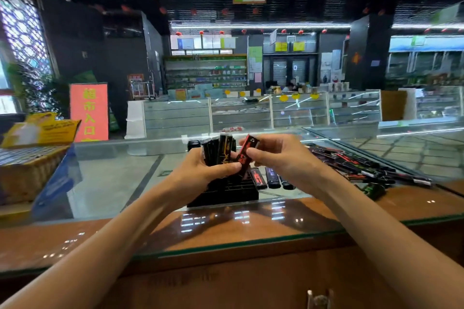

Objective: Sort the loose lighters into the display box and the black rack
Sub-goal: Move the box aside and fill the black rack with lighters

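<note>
A black rack (226,192) stands on the glass counter in front of me, partly hidden by my hands. My left hand (200,170) grips a bundle of black lighters (218,150) held upright above the rack. My right hand (273,155) pinches a red and black lighter (247,154), tilted, right beside that bundle, and my left thumb touches its lower end. Three loose lighters (271,178) lie flat just right of the rack. A pile of several more loose lighters (356,163) spreads across the glass further right.
A yellow cardboard display box (32,155) sits at the counter's left end. The glass counter top (113,175) runs left and right, with a wooden ledge (226,228) nearest me. Shop display cases stand beyond.
</note>
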The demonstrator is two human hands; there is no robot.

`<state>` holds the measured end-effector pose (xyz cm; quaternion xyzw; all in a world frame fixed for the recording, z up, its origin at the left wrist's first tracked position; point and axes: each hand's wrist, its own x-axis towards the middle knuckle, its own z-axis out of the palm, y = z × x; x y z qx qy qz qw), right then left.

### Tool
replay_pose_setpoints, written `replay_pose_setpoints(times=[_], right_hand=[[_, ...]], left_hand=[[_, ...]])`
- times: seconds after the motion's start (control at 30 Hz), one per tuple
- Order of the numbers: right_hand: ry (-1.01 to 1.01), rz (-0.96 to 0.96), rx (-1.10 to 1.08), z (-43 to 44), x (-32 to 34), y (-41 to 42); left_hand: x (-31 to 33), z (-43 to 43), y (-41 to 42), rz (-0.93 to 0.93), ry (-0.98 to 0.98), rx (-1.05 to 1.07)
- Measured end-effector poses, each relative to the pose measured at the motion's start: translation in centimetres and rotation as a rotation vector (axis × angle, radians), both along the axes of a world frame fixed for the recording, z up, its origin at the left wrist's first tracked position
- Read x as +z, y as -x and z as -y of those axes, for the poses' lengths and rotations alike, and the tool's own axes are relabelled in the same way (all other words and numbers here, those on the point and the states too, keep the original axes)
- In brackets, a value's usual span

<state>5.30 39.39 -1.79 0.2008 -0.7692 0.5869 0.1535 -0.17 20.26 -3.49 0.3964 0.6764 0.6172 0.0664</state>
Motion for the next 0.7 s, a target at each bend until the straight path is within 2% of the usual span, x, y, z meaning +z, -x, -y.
replay_pose_setpoints(times=[0.13, 0.23, 0.37, 0.47, 0.53, 0.7], right_hand=[[-0.008, 0.032, 0.015, 1.4, 0.5, 1.0], [-0.271, -0.021, -0.056, 1.7, 1.2, 1.4], [-0.611, -0.024, 0.006, 2.3, 1.6, 1.8], [-0.767, -0.052, -0.019, 1.9, 1.6, 2.3], [-0.733, -0.023, -0.038, 1.2, 1.4, 2.5], [-0.29, 0.236, 0.08, 0.1, 0.2, 2.6]], left_hand=[[-0.2, 1.3, 0.4, -0.059, 0.016, 0.104], [0.2, 2.0, 0.6, -0.149, 0.065, 0.186], [0.3, 2.7, 0.9, -0.235, 0.077, 0.272], [0.2, 3.1, 1.0, -0.249, 0.052, 0.316], [0.6, 4.0, 1.2, -0.17, -0.039, 0.32], [1.2, 6.8, 2.2, 0.186, -0.177, 0.361]])
